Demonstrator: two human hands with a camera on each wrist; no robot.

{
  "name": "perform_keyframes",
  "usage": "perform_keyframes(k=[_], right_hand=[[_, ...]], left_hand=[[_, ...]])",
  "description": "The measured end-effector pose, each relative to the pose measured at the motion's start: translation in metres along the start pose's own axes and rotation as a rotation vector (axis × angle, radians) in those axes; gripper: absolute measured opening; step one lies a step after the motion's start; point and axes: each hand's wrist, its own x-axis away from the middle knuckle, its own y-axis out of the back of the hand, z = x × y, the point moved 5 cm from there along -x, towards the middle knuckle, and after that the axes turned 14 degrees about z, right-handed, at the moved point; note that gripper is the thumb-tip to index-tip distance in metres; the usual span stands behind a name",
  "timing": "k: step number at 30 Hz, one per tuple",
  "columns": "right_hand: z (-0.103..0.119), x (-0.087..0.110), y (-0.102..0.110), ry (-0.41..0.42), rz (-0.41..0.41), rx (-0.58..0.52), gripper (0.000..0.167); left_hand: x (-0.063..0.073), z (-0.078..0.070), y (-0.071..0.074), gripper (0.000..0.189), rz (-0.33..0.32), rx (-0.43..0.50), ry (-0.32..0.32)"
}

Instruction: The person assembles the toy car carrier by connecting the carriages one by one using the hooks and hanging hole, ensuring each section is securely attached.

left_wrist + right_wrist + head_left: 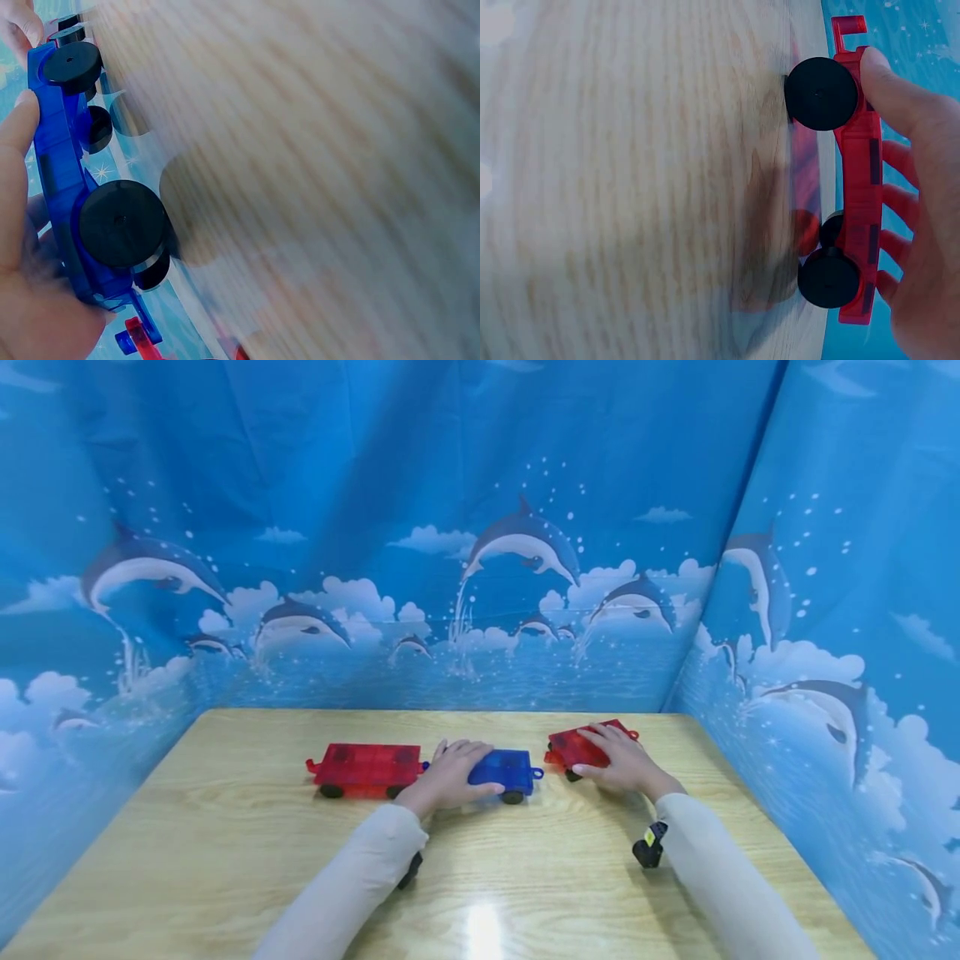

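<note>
My left hand lies over a see-through blue toy train car and grips it by its sides, the thumb along the near edge. Black wheels show beneath the blue car. Its left end meets a red toy train car, where a red ring sits by a blue hook. To the right, my right hand holds a second red toy train car from above, thumb on its near side. This car stands at an angle, its hook a short way from the blue car's ring.
The cars are toward the back of a light wood table. A blue curtain printed with dolphins hangs behind it and along its sides. A black wrist camera is at the right cuff.
</note>
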Motion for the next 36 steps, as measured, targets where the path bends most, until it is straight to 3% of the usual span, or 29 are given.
perform_keyframes(k=[11,17,23,36], right_hand=[[0.004,0.004,0.003,0.023,-0.012,0.012,0.080],[0.005,-0.003,0.010,0.056,0.074,-0.052,0.086],[-0.003,-0.007,0.009,0.007,0.149,-0.103,0.092],[-0.011,-0.007,0.006,0.029,0.100,-0.119,0.089]], left_hand=[[0.001,0.000,0.001,0.081,-0.008,0.008,-0.010],[0.000,0.001,-0.001,0.082,-0.007,0.001,-0.015],[0.000,-0.002,-0.003,0.083,0.007,0.002,-0.003],[0.002,-0.002,0.000,0.082,0.005,-0.033,-0.005]])
